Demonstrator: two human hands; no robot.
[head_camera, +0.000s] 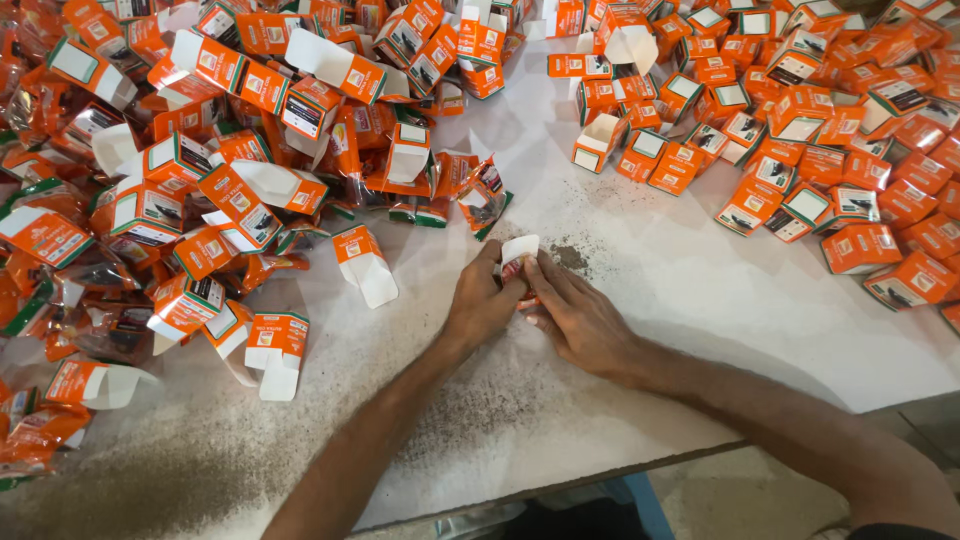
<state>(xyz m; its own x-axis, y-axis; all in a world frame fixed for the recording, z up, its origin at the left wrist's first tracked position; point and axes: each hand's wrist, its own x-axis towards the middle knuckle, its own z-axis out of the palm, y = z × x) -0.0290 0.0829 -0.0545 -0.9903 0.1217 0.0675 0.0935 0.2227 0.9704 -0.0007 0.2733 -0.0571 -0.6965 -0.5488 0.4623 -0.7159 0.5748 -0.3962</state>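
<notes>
Table (700, 300): white sheet, dusted with dark specks.
Left heap (200, 150): orange cartons, many open, at 10 o'clock.
Right heap (820, 130): closed cartons, at 2 o'clock.
Left hand (480, 305): at centre, fingers closed on the box.
Right hand (578, 320): touching left, also gripping the box.
Box (517, 252): small, orange-white, flap up, between both hands.

White worktop (700, 300) dusted with dark specks — evenly lit, grey floor (760, 490) below its edge.
</notes>
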